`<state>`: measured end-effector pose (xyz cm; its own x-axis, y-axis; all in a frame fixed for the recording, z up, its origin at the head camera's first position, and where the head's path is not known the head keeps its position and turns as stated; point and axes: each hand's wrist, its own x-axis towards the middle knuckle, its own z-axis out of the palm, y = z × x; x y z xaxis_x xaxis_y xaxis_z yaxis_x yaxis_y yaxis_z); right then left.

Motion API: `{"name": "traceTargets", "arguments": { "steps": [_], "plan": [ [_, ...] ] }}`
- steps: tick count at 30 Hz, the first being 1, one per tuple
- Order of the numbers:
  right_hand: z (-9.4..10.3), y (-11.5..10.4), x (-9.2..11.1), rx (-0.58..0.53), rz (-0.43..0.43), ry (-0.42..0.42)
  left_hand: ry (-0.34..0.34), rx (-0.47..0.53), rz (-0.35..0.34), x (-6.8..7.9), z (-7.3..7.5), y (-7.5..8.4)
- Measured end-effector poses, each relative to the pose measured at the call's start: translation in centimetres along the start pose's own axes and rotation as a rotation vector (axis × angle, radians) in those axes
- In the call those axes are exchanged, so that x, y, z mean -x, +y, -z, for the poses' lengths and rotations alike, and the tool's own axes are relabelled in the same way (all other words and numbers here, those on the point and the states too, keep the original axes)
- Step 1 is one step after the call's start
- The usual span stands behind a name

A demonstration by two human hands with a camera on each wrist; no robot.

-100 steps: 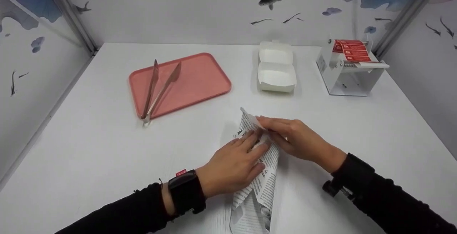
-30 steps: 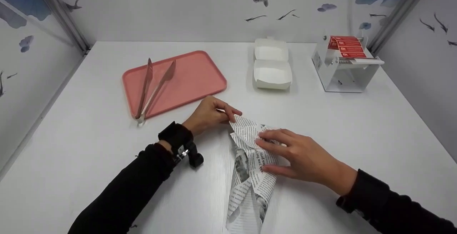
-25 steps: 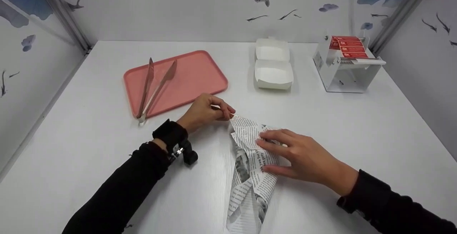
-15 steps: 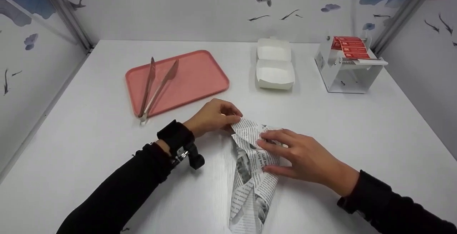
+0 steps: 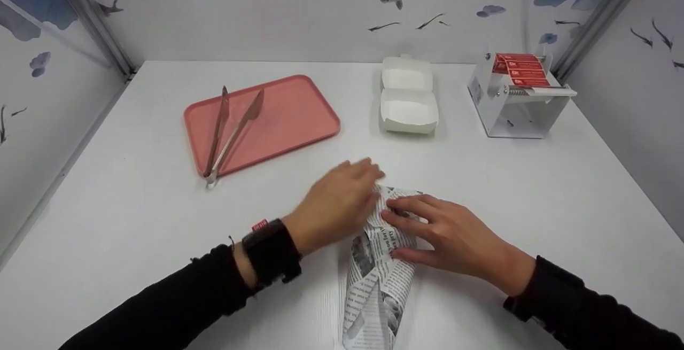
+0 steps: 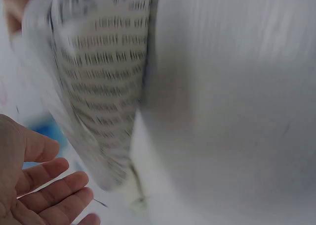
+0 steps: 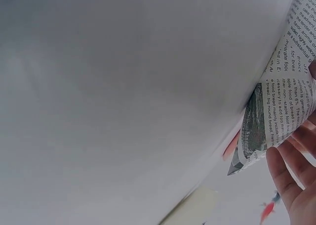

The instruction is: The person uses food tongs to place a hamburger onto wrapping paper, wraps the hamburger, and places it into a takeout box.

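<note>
A long folded packet of newsprint-patterned wrapping paper [image 5: 374,302] lies on the white table, pointing away from me. What it wraps, if anything, is hidden. Over the left side of its far end is my left hand [image 5: 339,203], blurred; the left wrist view has its fingers [image 6: 54,195] loosely bent, holding nothing, beside the printed paper [image 6: 103,76]. My right hand [image 5: 454,235] rests on the packet from the right, thumb and fingers spread. In the right wrist view its fingertips touch the paper [image 7: 281,111] near a pointed corner.
A pink tray [image 5: 288,109] bearing metal tongs [image 5: 235,136] lies at the back left. Behind the packet stands an opened white clamshell box [image 5: 409,109]. A label dispenser [image 5: 518,99] with red stickers is at the back right, near the wall.
My left hand, which pinched the far left corner of the paper half a second ago, has let go and swung right across it. That corner now lies folded inward. The right hand stays put.
</note>
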<state>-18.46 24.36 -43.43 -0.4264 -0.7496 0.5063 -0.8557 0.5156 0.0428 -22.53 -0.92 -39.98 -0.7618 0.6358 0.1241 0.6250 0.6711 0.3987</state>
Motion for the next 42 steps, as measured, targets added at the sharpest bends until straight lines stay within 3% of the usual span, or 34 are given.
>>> {"name": "traceTargets", "arguments": {
  "steps": [2,5,8,12,15,19,25,28,34,42],
  "plan": [
    [0.0,0.0,0.0,0.008,-0.009,-0.008,-0.102,-0.130,-0.062,1.5,-0.5,2.2],
    [0.0,-0.1,0.0,0.017,-0.037,-0.028,-0.209,-0.218,-0.070,3.1,-1.6,3.8],
    [0.0,-0.1,0.0,-0.008,-0.063,-0.056,-0.205,-0.265,-0.055,3.8,-2.4,4.1],
    [0.8,0.5,0.1,-0.149,-0.133,-0.112,-0.173,-0.351,-0.065,4.1,-3.1,4.0],
    [2.0,1.6,0.0,-0.289,-0.272,-0.142,-0.160,-0.381,-0.073,4.2,-3.4,4.0],
    [3.0,4.1,-0.6,-0.385,-0.537,-0.189,-0.141,-0.386,-0.076,4.3,-3.6,4.0],
    [2.3,7.3,-1.6,-0.567,-0.842,-0.432,-0.106,-0.399,-0.088,4.4,-3.8,4.0],
    [1.5,7.9,-2.1,-0.675,-0.952,-0.483,-0.102,-0.380,-0.087,4.4,-3.8,4.0],
    [0.5,7.9,-2.5,-0.762,-1.018,-0.479,-0.126,-0.375,-0.073,4.4,-3.8,4.1],
    [0.4,6.7,-2.3,-0.728,-1.041,-0.401,-0.101,-0.410,-0.108,4.6,-4.1,3.8]
  ]
}}
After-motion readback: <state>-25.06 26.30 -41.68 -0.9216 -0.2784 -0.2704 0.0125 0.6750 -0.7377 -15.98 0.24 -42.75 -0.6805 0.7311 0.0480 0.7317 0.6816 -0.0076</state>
